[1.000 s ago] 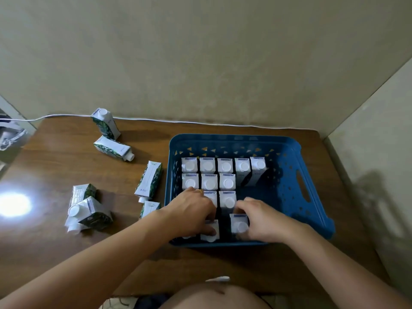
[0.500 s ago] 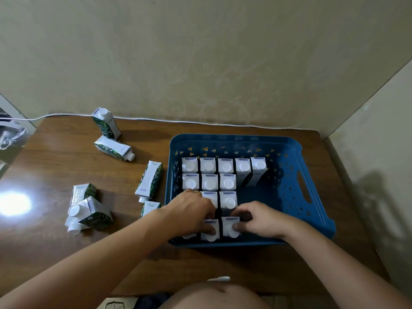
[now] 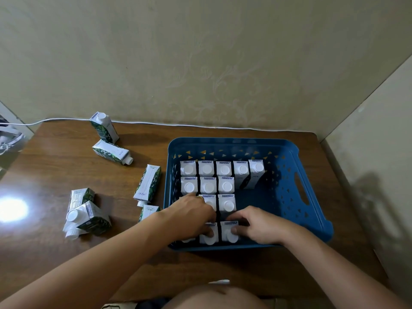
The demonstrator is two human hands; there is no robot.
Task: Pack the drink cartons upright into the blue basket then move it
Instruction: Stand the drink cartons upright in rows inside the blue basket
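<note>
Your forearms are bare, with no sleeves showing up to the picture's edge. On your left hand you wear a thin gold-coloured ring. Your right hand carries no ring or band that shows.

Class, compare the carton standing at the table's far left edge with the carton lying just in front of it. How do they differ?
The standing carton is upright, white cap on top; the lying carton is on its side, cap pointing right. The standing carton is nearer the wall, beside the white cable; the lying carton is closer to the person. Both have green-and-white printing and sit on the table, outside the blue basket.
</note>
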